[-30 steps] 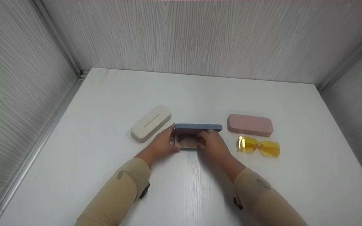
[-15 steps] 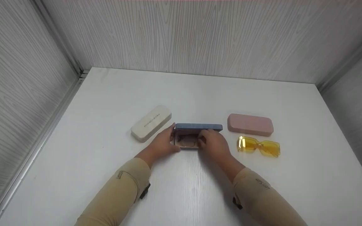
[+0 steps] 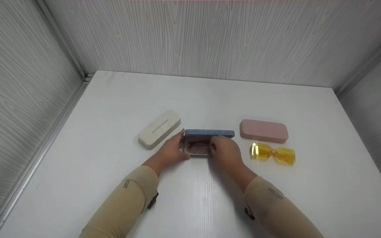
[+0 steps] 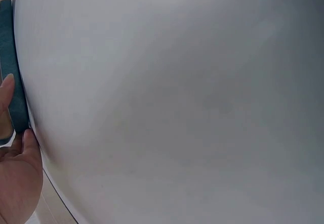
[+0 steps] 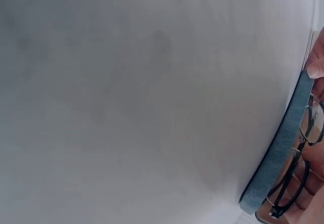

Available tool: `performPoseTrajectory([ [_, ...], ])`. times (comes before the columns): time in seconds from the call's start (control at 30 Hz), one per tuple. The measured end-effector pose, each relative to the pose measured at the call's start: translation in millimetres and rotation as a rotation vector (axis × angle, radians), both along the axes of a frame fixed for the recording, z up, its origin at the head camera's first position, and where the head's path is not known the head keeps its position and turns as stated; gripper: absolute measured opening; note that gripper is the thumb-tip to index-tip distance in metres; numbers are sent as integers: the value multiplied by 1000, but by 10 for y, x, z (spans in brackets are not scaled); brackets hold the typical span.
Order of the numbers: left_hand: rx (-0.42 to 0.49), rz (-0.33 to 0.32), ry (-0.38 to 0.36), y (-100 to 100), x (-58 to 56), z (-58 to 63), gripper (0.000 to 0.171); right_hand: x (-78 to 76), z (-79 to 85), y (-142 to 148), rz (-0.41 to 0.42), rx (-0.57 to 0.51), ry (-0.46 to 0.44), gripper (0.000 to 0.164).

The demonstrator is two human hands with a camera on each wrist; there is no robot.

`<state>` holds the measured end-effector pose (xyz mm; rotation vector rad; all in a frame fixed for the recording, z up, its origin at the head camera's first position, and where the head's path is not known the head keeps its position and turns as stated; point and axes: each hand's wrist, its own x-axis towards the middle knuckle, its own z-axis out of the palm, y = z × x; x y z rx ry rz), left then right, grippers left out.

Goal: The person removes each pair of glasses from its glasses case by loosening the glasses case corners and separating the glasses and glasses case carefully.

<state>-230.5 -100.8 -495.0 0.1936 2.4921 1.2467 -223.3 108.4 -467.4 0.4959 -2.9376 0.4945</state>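
Observation:
In the head view a blue glasses case (image 3: 209, 133) stands at the middle of the table with its lid raised toward the back. My left hand (image 3: 170, 150) grips its left end, thumb at the front edge and fingers behind. Dark-framed eyeglasses (image 3: 198, 145) lie folded inside. Reaching in from the right, my right hand (image 3: 226, 151) has curled fingers and pinches the right part of the eyeglasses. The right wrist view shows thumb and fingers around the black frame (image 5: 291, 183); the lid hides some of the case's inside in the head view.
A white glasses case (image 3: 159, 130) lies closed and slanted, left of the blue one. At the right sits a closed pink glasses case (image 3: 264, 131), with yellow-tinted glasses (image 3: 272, 154) just in front of it. Wood-grain panels (image 3: 193, 36) enclose the white table (image 3: 190, 198).
My right hand has shifted very slightly and its fingers have curled in more at the eyeglasses, which have moved a little in the case. The left hand keeps its grip on the case.

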Motion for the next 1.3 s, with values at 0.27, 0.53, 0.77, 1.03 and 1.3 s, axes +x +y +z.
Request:
performPoseTrajectory([
  [0.27, -14, 6, 6, 2, -8, -11, 103, -5, 76, 19, 15, 19, 17, 6],
  [0.53, -14, 20, 18, 13, -7, -4, 103, 1, 179, 107, 5, -21, -58, 4],
  [0.77, -21, 18, 6, 6, 0, -5, 103, -5, 311, 235, 19, -31, -103, 4],
  [1.03, -21, 16, 10, 5, -5, -21, 101, -33, 403, 432, 10, -5, -190, 4],
  [1.3, -4, 24, 17, 22, 7, 4, 97, -32, 418, 784, -30, -56, -296, 10],
])
